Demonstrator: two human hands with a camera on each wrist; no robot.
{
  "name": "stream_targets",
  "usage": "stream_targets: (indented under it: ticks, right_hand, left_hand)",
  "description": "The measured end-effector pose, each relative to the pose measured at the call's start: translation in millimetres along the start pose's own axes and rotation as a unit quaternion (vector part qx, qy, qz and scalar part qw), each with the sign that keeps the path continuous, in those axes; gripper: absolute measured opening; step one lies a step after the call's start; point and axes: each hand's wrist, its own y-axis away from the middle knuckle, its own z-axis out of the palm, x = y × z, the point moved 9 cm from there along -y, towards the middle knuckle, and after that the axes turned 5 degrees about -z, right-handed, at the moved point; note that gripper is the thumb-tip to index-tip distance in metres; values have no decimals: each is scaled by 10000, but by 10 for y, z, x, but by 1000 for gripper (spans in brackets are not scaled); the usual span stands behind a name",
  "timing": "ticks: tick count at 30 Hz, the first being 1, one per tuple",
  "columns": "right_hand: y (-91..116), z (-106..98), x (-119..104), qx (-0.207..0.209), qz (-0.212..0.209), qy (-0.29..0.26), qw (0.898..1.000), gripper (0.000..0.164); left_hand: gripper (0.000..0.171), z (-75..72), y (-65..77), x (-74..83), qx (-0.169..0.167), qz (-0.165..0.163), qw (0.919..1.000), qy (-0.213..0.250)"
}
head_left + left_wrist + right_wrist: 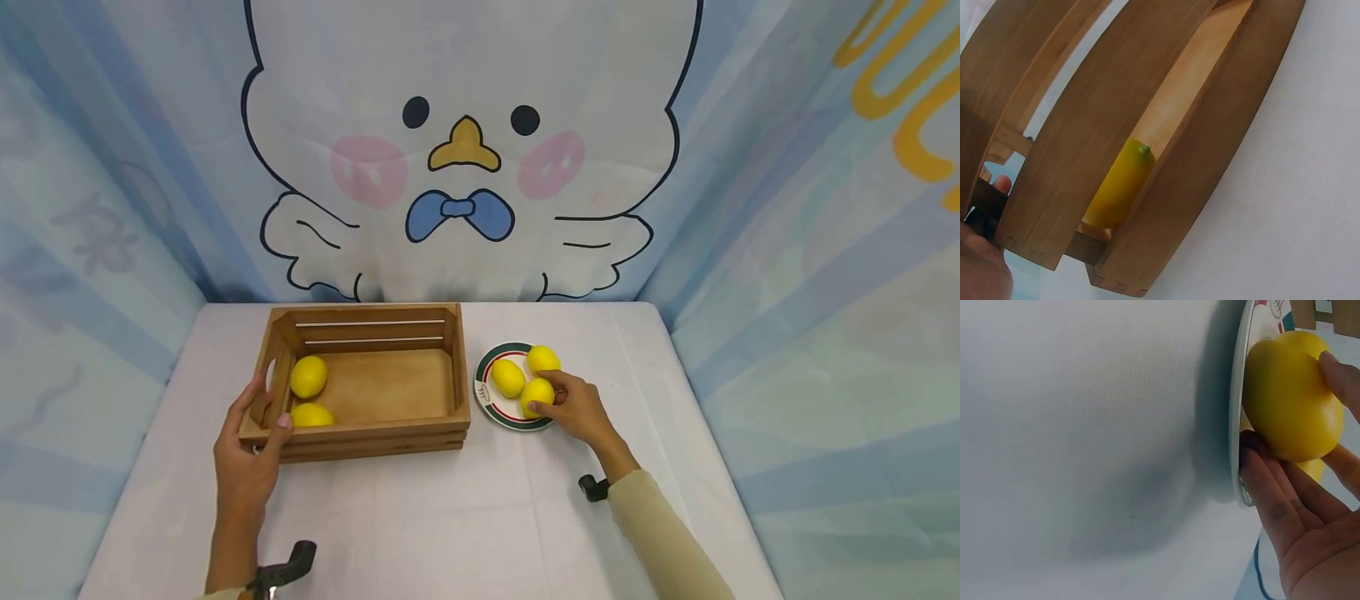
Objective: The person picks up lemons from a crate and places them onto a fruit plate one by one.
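Observation:
At the left end of a wooden crate, my left hand grips the side, with its thumb over the front corner. Two yellow lemons lie inside that end: one lemon further back, another lemon by the front wall, its greenish tip showing between the slats in the left wrist view. My right hand holds the front lemon between thumb and fingers, over a round plate with a green and red rim. Beside it on the plate are a left lemon and a rear lemon.
A white cloth covers the table under the crate and plate. Behind stands a curtain printed with a cartoon bird, and more curtains hang at both sides. A narrow strip of cloth separates the crate from the plate.

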Motion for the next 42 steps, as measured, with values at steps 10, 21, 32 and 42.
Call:
stream_targets:
  ticks: [10, 21, 32, 42]
  right_hand:
    - [82, -175, -91, 249, -26, 616, 9978, 60]
    - [32, -419, -692, 569, -874, 578, 9929, 52]
    - [71, -484, -1328, 601, -1520, 450, 9855, 53]
    - [73, -514, -1819, 626, -2232, 246, 9725, 53]
  left_hand:
    - [64, 7, 3, 0, -11, 58, 10000, -3]
    - [64, -7, -4, 2, 15, 8, 10000, 13]
    - [64, -3, -15, -15, 45, 3, 10000, -16]
    - [63, 1, -12, -4, 10, 40, 10000, 44]
